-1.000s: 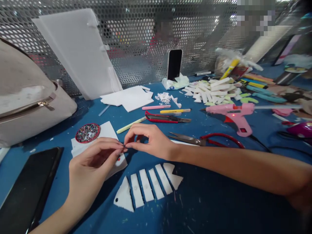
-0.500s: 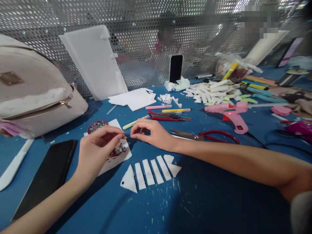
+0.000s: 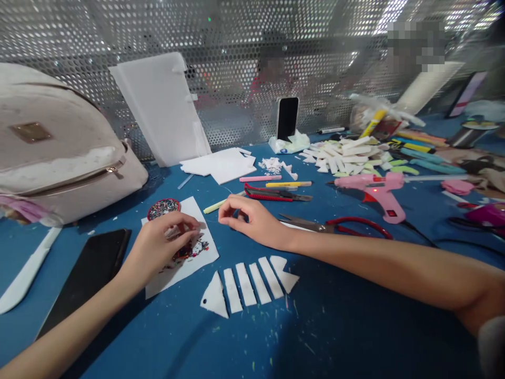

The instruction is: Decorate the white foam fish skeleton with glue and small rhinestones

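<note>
My left hand [image 3: 160, 239] hovers over a white sheet of paper [image 3: 207, 237] strewn with small dark and red bits, its curved fingers and thumb apart. Partly behind it on the sheet's far edge is a red-rimmed round dish [image 3: 163, 207] of multicoloured bits. Just right of the paper, my right hand [image 3: 256, 218] is closed in a pinch; anything between its fingertips is too small to make out. In front of both hands lie white foam pieces laid out as a fish: a head [image 3: 215, 296] with a black eye, several strips [image 3: 246, 284] and a notched tail [image 3: 284, 273].
Beyond my right hand lie a red utility knife [image 3: 272, 193], markers [image 3: 289, 184] and red-handled scissors [image 3: 327, 226]. A pink glue gun [image 3: 374, 187] with a cord stands right, before piled foam offcuts [image 3: 351, 152]. A dark phone [image 3: 84, 279] and backpack [image 3: 67, 152] are left.
My left hand has drawn away from my right, back over the paper, and its fingers have parted. The right hand stays pinched. The whole view has shifted slightly.
</note>
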`<state>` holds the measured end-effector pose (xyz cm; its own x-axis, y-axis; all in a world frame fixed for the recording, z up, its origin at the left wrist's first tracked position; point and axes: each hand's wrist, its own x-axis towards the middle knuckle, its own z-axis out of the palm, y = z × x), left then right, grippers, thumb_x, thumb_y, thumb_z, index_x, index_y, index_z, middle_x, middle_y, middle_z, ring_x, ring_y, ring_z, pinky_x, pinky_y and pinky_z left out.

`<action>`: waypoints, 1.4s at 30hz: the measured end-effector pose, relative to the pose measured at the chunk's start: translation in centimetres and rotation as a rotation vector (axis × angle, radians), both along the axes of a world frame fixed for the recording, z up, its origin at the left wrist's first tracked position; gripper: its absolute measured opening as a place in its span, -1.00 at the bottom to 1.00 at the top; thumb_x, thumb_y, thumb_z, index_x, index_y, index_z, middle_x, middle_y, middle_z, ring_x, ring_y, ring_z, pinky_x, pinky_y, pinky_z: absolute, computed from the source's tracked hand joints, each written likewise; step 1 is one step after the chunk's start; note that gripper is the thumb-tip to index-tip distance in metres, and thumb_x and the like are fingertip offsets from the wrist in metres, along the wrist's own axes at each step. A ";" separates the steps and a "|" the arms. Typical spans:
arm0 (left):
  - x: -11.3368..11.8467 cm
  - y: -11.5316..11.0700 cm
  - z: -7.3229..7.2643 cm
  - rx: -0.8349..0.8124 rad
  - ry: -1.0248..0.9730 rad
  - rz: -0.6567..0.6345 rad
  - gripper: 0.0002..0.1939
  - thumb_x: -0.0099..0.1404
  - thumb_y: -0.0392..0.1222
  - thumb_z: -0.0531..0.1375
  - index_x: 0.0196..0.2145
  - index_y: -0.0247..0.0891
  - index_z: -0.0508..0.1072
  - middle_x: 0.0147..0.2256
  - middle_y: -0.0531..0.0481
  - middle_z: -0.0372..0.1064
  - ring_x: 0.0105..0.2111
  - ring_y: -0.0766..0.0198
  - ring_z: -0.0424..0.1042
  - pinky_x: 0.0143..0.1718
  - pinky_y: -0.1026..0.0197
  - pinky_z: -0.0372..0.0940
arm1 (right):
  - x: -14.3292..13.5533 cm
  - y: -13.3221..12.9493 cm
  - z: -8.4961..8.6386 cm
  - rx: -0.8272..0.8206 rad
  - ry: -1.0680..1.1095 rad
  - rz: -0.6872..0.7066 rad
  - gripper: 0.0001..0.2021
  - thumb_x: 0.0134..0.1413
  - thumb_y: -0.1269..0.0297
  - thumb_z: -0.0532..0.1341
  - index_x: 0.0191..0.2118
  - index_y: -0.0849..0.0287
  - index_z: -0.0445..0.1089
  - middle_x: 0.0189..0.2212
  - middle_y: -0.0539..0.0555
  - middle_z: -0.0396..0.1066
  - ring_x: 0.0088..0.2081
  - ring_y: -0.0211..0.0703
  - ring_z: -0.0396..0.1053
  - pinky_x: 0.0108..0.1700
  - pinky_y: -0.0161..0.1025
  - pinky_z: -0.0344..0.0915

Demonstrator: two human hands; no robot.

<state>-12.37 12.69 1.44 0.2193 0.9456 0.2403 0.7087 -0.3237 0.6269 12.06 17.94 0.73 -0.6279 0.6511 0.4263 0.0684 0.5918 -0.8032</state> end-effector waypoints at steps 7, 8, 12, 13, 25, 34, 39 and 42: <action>-0.3 0.3 -0.6 0.075 0.106 -0.097 -0.83 0.37 -0.08 0.18 -0.32 -0.13 0.53 -0.26 0.04 0.54 -0.24 0.19 0.48 -0.14 0.11 0.27 | 0.0 -0.2 0.1 -0.017 0.001 -0.009 -0.92 0.27 0.36 0.22 -0.29 0.19 0.37 -0.29 0.00 0.37 -0.30 -0.30 0.33 -0.35 -0.34 0.22; -0.3 0.3 -0.5 0.079 0.110 -0.098 -0.81 0.39 -0.07 0.17 -0.32 -0.13 0.53 -0.25 0.03 0.54 -0.24 0.18 0.48 -0.14 0.11 0.27 | 0.0 -0.1 0.1 -0.017 0.002 -0.010 -0.92 0.27 0.36 0.22 -0.30 0.19 0.37 -0.29 0.00 0.37 -0.30 -0.30 0.33 -0.35 -0.34 0.22; -0.1 0.2 -0.3 0.079 0.097 -0.068 -0.76 0.42 -0.05 0.11 -0.29 -0.14 0.54 -0.26 0.04 0.56 -0.25 0.18 0.50 -0.16 0.13 0.27 | 0.0 -0.1 0.1 -0.024 0.000 -0.019 -0.92 0.27 0.34 0.21 -0.29 0.19 0.37 -0.27 0.02 0.38 -0.28 -0.28 0.33 -0.39 -0.34 0.20; -0.2 0.2 -0.3 0.076 0.085 -0.052 -0.76 0.42 -0.05 0.11 -0.28 -0.13 0.54 -0.26 0.04 0.57 -0.25 0.18 0.50 -0.16 0.14 0.28 | -0.1 -0.1 0.1 -0.027 -0.001 -0.020 -0.91 0.27 0.33 0.21 -0.29 0.19 0.37 -0.27 0.02 0.37 -0.28 -0.27 0.33 -0.40 -0.34 0.20; -0.8 1.0 -0.8 0.101 0.059 -0.135 -0.85 0.30 -0.05 0.28 -0.38 -0.11 0.55 -0.29 0.05 0.54 -0.30 0.22 0.47 -0.18 0.15 0.30 | 0.0 -0.1 0.2 -0.018 0.005 -0.023 -0.91 0.27 0.33 0.21 -0.30 0.19 0.36 -0.28 0.02 0.36 -0.27 -0.27 0.34 -0.41 -0.35 0.22; -0.8 0.9 -0.9 0.063 0.068 -0.150 -0.84 0.34 -0.08 0.22 -0.35 -0.15 0.52 -0.27 -0.01 0.52 -0.25 0.19 0.46 -0.15 0.13 0.29 | -0.1 -0.2 0.1 -0.020 -0.015 -0.024 -0.90 0.27 0.31 0.20 -0.30 0.19 0.36 -0.26 0.04 0.38 -0.26 -0.26 0.34 -0.39 -0.34 0.22; -0.4 0.5 -0.2 0.018 0.046 -0.030 -0.84 0.33 -0.09 0.19 -0.37 -0.16 0.50 -0.33 0.03 0.54 -0.39 0.24 0.44 -0.30 0.19 0.27 | 0.0 -0.1 0.0 -0.013 -0.004 -0.016 -0.89 0.28 0.29 0.19 -0.29 0.18 0.36 -0.25 0.04 0.38 -0.26 -0.25 0.34 -0.40 -0.33 0.23; -0.2 0.3 0.1 0.048 0.047 0.040 -0.85 0.30 -0.11 0.19 -0.39 -0.17 0.49 -0.41 0.06 0.52 -0.44 0.25 0.42 -0.36 0.21 0.25 | 0.0 0.0 0.0 -0.018 -0.005 -0.018 -0.89 0.28 0.29 0.19 -0.29 0.18 0.36 -0.25 0.05 0.38 -0.26 -0.25 0.33 -0.39 -0.33 0.23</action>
<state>-12.53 13.01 1.52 0.1938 0.9415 0.2757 0.7499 -0.3233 0.5772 12.03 17.92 0.74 -0.6180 0.6696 0.4119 0.0826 0.5763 -0.8130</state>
